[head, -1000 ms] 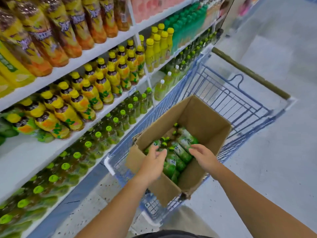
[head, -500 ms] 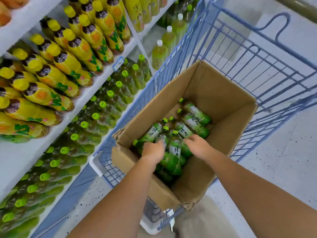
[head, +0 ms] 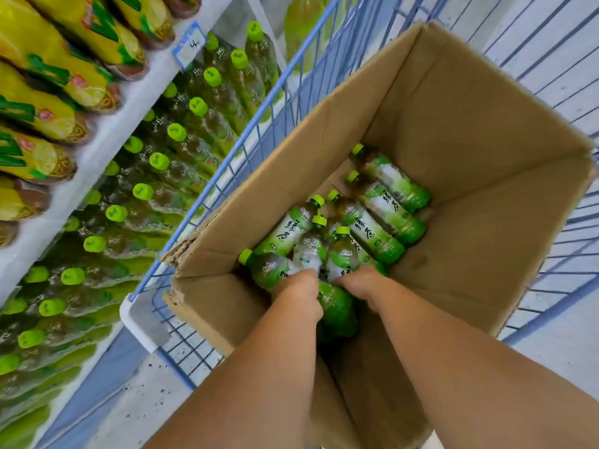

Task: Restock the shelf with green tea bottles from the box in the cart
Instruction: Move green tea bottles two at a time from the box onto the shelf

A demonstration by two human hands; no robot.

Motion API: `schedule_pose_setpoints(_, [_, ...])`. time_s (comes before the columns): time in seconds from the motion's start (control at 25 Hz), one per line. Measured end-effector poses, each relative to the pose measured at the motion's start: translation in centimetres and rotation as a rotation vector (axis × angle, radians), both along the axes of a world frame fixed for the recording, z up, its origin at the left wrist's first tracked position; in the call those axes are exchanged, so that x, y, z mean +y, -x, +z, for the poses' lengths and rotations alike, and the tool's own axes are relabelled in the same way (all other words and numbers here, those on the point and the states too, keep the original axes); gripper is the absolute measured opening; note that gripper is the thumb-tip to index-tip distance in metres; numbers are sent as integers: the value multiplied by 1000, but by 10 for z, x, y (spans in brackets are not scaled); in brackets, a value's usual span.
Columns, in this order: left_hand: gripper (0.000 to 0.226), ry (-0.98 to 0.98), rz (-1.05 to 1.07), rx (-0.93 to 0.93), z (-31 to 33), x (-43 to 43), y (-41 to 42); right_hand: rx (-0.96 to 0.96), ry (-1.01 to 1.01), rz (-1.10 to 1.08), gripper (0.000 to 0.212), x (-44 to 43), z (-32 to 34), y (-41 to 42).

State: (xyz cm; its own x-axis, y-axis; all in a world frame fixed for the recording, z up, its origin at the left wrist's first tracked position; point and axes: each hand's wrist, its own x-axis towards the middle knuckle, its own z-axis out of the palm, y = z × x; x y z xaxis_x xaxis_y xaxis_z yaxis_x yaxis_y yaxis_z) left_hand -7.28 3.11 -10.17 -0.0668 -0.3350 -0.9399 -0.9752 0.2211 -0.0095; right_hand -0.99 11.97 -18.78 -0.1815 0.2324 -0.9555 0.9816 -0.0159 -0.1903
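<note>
- Shelf (head: 107, 137): it ran along the left of the view. Its lower tier held upright bottles with green caps (head: 177, 131), and yellow-labelled bottles (head: 58, 115) stood on the tier above.
- Cart (head: 246, 137): its blue wire side stood just beside the shelf and carried the box.
- Box (head: 470, 140): open-topped cardboard, bare along its far and right walls, with the stock heaped in the near-left corner.
- Green tea bottles (head: 372, 234): they lay on their sides in a loose heap. Most long axes ran diagonally, caps toward the shelf side and bases toward the right wall. The nearest ones lay directly under both hands.
- Left hand (head: 299, 291): it reached down into the heap on the side nearer the shelf, covering the base of a bottle whose cap (head: 245, 256) pointed left.
- Right hand (head: 363, 283): it sat just beside the left one, equally deep, at the base of another bottle.
- Hidden: only the backs of the hands showed. The fingers curled down out of sight among the bottles, so whether either hand had closed on a bottle could not be told. Both forearms masked the box's near wall.
</note>
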Motion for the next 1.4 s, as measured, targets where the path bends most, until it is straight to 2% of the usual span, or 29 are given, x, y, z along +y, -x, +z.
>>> schedule_pose_setpoints(0.16, [46,-152,0,19,-27,2,3,-30,8,-161,51,1,-12,-1])
schedule_pose_setpoints(0.28, [49,-156,39,50,-31,6,1,-12,-4,-210,56,11,-15,2])
schedule_pose_setpoints(0.36, [58,-82,87,68,-25,8,2,20,-28,-208,60,21,-12,5])
schedule_pose_setpoints(0.44, [64,-52,141,59,-20,8,4,49,-56,-227,53,34,-3,5])
schedule_pose_setpoints(0.52, [59,-125,180,59,-12,11,4,90,-66,-242,43,47,12,5])
schedule_pose_setpoints(0.68, [65,-203,143,121,24,12,-1,200,-108,-291,83,56,49,1])
schedule_pose_setpoints(0.72, [65,-212,128,152,39,9,-3,237,-119,-308,86,55,61,-3])
schedule_pose_setpoints(0.76, [64,-232,113,176,54,5,-8,261,-124,-322,84,51,77,-9])
schedule_pose_setpoints(0.92, [54,-341,27,318,113,-23,-15,359,-185,-391,37,27,163,-20])
schedule_pose_setpoints(1.04, [49,-388,-129,447,152,-52,-18,429,-249,-367,34,6,214,-34])
schedule_pose_setpoints(1.2, [46,-469,-295,587,197,-94,1,482,-299,-372,42,-23,270,-46])
schedule_pose_setpoints(1.36, [33,-527,-407,696,248,-139,17,569,-359,-414,24,-56,323,-46])
schedule_pose_setpoints(1.4, [36,-528,-425,725,257,-150,18,596,-373,-397,22,-62,335,-44])
